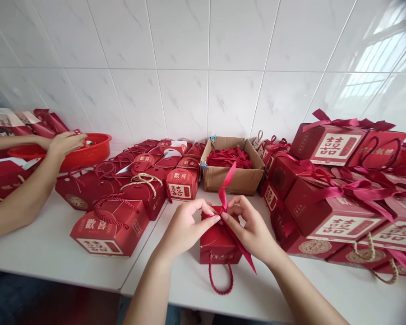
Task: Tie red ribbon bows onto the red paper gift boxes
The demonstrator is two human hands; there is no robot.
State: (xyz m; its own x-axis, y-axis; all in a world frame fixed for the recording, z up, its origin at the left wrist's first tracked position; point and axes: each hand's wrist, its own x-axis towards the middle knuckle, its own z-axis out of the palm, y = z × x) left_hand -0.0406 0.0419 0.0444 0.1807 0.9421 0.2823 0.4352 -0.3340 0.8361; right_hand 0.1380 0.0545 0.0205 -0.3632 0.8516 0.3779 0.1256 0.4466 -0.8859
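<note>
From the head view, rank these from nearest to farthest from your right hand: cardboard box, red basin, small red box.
1. Small red box: under the right hand.
2. Cardboard box: just behind, by the wall.
3. Red basin: far left, by another person's hand.

White panels on the stacked boxes (pixel 338 223) at right are displaying the character 囍. The small box (pixel 182 184) is showing 歡喜 above 囍; the front-left box (pixel 110 230) is reading 歡喜.

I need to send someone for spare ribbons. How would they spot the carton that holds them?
Look along the tiled wall to the middle of the white table. Among the red gift boxes there stands one open carton, plain brown cardboard, filled with loose red ribbons.
</note>
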